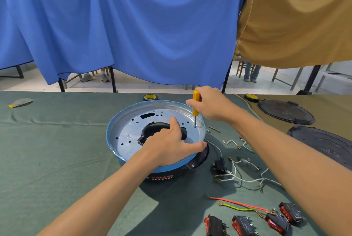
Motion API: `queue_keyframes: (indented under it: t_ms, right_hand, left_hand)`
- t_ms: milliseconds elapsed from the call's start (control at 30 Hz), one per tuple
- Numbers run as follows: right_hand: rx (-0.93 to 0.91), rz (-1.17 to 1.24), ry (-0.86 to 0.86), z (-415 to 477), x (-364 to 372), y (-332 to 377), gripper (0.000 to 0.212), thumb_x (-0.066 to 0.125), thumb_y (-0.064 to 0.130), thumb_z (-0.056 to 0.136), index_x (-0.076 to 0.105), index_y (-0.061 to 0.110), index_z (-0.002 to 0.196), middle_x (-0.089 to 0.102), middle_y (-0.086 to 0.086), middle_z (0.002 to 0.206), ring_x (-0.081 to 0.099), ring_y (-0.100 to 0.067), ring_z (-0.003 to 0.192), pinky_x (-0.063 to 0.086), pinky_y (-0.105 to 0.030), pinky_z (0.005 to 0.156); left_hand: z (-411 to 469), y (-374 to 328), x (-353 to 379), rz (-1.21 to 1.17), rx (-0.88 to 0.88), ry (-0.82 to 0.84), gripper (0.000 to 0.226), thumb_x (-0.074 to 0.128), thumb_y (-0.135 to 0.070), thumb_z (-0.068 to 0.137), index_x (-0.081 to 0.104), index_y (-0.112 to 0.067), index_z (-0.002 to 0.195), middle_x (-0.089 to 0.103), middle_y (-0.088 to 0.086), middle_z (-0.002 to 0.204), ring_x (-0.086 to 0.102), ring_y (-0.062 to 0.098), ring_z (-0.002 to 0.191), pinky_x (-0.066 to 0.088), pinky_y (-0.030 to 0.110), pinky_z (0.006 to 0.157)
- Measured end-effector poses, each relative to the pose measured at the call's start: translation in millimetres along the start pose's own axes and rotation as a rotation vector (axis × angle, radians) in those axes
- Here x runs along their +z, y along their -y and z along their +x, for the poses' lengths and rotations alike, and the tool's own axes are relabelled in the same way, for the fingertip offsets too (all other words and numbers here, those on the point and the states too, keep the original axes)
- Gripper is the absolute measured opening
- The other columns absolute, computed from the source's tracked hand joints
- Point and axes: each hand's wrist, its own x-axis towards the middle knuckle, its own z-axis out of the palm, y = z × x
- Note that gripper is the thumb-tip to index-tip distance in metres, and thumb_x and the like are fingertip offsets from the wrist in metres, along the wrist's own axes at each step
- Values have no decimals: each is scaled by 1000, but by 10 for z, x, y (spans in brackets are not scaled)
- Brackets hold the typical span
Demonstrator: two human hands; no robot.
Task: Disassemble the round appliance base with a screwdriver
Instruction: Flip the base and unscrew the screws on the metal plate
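**Step in hand: screw removal, metal plate.** The round appliance base (114,129) sat on the green-covered table (57,150) directly in front of the person, plate side up. The left hand (171,142) lay spread and flat on the plate, thumb reaching the near rim, bracing the base without gripping it. The right hand (209,104) was wrapped around the yellow handle of the screwdriver (195,113), holding it upright with the tip down on the plate close to the right rim. The tip appeared to be seated on a screw, though the screw head itself was too small to confirm.

**Next move.** This probably called for steady downward pressure and counter-clockwise turning, with the left hand resisting rotation of the base. Loose wires (245,174) and rocker switches (276,218) lay to the right.
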Motion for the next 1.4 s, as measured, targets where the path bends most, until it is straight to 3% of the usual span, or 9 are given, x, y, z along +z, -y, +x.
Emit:
queue_keyframes:
  t_ms: [133,267,400,533,667,867,1033,1233,1400]
  right_hand:
    - [26,-97,314,25,-59,6,21,60,27,90,50,14,78,35,-3,61,34,-13,53,28,-27,47]
    - [11,-125,285,8,-21,53,21,61,27,89,49,13,79,35,-4,64,33,-14,55,27,-29,50]
    - [11,17,42,38,-173,167,25,61,27,87,50,9,73,46,-5,62,41,-17,61,36,-32,56]
    - [14,217,-412,41,-428,295,35,57,30,90,43,12,64,54,7,44,53,0,53,34,-9,48]
    - [109,285,-587,84,-632,260,30,44,29,95,34,16,70,55,-5,66,64,-22,74,47,-32,63]
    - [178,423,-77,9,-466,12,17,46,22,97,42,12,83,53,-10,72,48,-18,54,41,-35,59]
    - [53,-51,256,-110,-83,-135,8,70,21,83,66,19,78,64,-2,80,56,-15,72,42,-25,63]
    - [-27,-235,429,-202,220,-199,19,75,19,81,73,22,100,65,-4,95,58,-22,88,51,-35,80]
    - [-5,-256,445,-222,406,-260,9,66,15,83,64,23,83,64,-11,99,62,-30,87,55,-43,81]
  left_hand:
    - [-16,-2,4,9,0,-6,99,40,-89,64,26,-17,129,56,-5,91,59,23,88,43,39,69]
    - [-31,-14,-9,8,-12,-1,95,42,-88,67,27,-15,127,54,-7,88,59,25,89,42,40,70]
    - [-33,-13,-37,-4,-28,-4,87,42,-87,69,27,-16,118,55,-1,97,58,27,92,46,43,78]
    - [-23,19,-84,-46,-61,-36,95,45,-86,68,26,-13,125,55,0,99,58,28,94,48,46,85]
    - [4,118,-136,-113,-98,-87,101,44,-89,61,25,-12,125,54,2,106,56,28,98,47,46,86]
    - [90,338,-231,-167,-160,-48,120,43,-94,46,26,-12,132,52,5,124,53,28,109,46,45,92]
    - [134,375,-197,-101,-176,23,132,42,-94,46,18,-10,144,50,8,133,52,30,113,45,47,96]
    - [148,349,-192,-52,-171,35,133,38,-93,46,15,-10,147,52,9,134,53,30,113,46,48,96]
    - [178,321,-178,-34,-176,27,124,42,-88,57,13,-8,148,52,11,134,53,31,114,45,44,93]
